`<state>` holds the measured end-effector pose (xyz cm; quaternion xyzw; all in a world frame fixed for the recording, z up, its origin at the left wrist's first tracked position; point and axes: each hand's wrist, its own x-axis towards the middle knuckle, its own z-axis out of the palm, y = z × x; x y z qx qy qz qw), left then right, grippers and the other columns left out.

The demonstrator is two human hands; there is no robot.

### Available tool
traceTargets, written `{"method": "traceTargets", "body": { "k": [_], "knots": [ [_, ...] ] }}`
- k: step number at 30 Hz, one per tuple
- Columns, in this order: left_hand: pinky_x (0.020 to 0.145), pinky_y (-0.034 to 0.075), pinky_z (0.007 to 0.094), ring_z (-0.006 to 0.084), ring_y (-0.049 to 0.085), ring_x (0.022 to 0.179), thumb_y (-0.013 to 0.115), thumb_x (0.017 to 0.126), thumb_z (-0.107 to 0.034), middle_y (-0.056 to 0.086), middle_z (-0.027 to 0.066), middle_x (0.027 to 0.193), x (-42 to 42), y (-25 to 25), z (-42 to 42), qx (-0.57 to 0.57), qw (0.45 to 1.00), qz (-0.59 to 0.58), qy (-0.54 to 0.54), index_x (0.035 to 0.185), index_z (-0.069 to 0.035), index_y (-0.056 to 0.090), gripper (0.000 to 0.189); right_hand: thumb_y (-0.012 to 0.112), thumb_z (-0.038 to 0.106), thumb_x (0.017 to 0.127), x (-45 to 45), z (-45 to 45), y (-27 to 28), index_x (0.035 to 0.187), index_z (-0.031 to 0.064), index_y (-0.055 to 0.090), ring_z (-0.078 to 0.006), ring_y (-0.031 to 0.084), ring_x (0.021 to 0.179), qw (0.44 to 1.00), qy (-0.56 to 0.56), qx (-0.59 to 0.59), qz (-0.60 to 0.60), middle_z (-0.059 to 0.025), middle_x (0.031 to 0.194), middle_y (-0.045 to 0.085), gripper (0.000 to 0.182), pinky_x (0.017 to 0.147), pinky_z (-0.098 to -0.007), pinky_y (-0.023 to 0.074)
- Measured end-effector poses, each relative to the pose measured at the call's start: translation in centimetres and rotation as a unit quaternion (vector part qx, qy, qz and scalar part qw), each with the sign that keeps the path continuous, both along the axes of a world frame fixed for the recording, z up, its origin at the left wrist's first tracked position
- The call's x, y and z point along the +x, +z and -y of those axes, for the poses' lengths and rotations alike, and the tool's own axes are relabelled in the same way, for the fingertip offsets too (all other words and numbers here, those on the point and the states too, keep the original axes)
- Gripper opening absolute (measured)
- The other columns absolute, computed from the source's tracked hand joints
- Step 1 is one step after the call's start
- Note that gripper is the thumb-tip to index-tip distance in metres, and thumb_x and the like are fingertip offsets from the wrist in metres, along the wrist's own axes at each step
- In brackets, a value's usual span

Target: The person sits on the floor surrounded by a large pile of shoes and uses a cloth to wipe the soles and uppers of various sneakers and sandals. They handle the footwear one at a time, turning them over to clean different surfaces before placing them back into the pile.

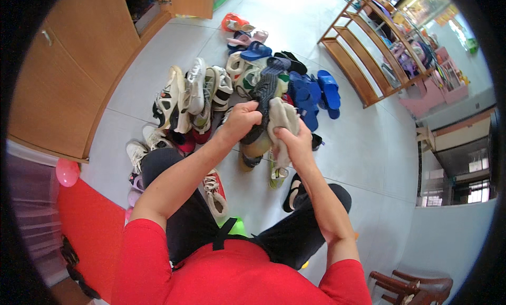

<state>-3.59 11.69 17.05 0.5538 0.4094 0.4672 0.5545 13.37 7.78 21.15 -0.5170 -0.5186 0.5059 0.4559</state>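
Note:
My left hand (242, 121) grips a dark knitted shoe (264, 95) by its edge, over the pile of footwear. In my right hand (295, 141) is a pale, greyish-white cloth (282, 119), pressed between thumb and fingers close to the dark shoe's right side. Part of the dark shoe's lower end overlaps a tan item beneath it, and I cannot tell where one stops. White sneakers (196, 85) lie to the left of my hands. To the right are blue slippers (329, 89). A red shoe with white laces (215, 192) rests on the floor nearer my body.
A wooden cabinet (75, 67) with an open door stands at the left. At the upper right is a wooden rack (355, 54). A red mat (91, 234) and a pink balloon (67, 172) are at the lower left, and a brown wooden stool (427, 285) at the lower right.

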Motion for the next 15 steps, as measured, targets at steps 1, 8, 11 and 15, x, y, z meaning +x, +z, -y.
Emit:
{"method": "traceTargets", "body": {
  "k": [1, 8, 11, 15],
  "knots": [
    [0.054, 0.034, 0.0230, 0.0066, 0.040, 0.060, 0.049, 0.069, -0.008, 0.046, -0.0039, 0.063, 0.2, 0.7, 0.0, -0.020, 0.999, 0.028, -0.005, 0.070, -0.004, 0.052, 0.006, 0.064, 0.013, 0.071, 0.5, -0.4, 0.1, 0.108, 0.0017, 0.058, -0.0129, 0.058, 0.087, 1.000, 0.014, -0.002, -0.024, -0.0046, 0.096, 0.063, 0.039, 0.079, -0.0267, 0.0452],
    [0.056, 0.037, 0.0198, 0.0045, 0.045, 0.063, 0.053, 0.069, -0.006, 0.050, -0.0040, 0.068, -0.1, 3.0, 3.2, -0.163, 0.968, 0.105, -0.162, 0.067, -0.005, 0.052, 0.003, 0.065, 0.013, 0.074, 4.3, -5.7, -0.4, 0.102, 0.0013, 0.058, -0.0140, 0.058, 0.081, 0.981, -0.149, 0.123, 0.032, -0.0066, 0.092, 0.062, 0.032, 0.074, -0.0275, 0.0468],
    [0.059, 0.040, 0.0214, 0.0076, 0.049, 0.065, 0.052, 0.068, -0.003, 0.056, -0.0012, 0.073, 0.9, 2.2, 3.3, -0.228, 0.926, 0.283, -0.103, 0.079, -0.004, 0.058, 0.013, 0.062, 0.015, 0.077, 3.9, -6.4, -0.5, 0.108, 0.0004, 0.054, -0.0168, 0.058, 0.080, 0.981, -0.178, 0.069, -0.043, -0.0090, 0.095, 0.060, 0.036, 0.073, -0.0288, 0.0478],
    [0.065, 0.045, 0.0240, 0.0122, 0.053, 0.069, 0.047, 0.067, -0.004, 0.058, 0.0015, 0.078, -0.1, 1.8, 0.9, -0.181, 0.938, 0.293, -0.030, 0.085, -0.002, 0.058, 0.021, 0.063, 0.014, 0.075, 1.7, -2.8, -1.3, 0.107, 0.0004, 0.056, -0.0144, 0.057, 0.085, 0.996, -0.069, 0.061, -0.020, -0.0062, 0.095, 0.061, 0.036, 0.078, -0.0286, 0.0456]
  ]
}}
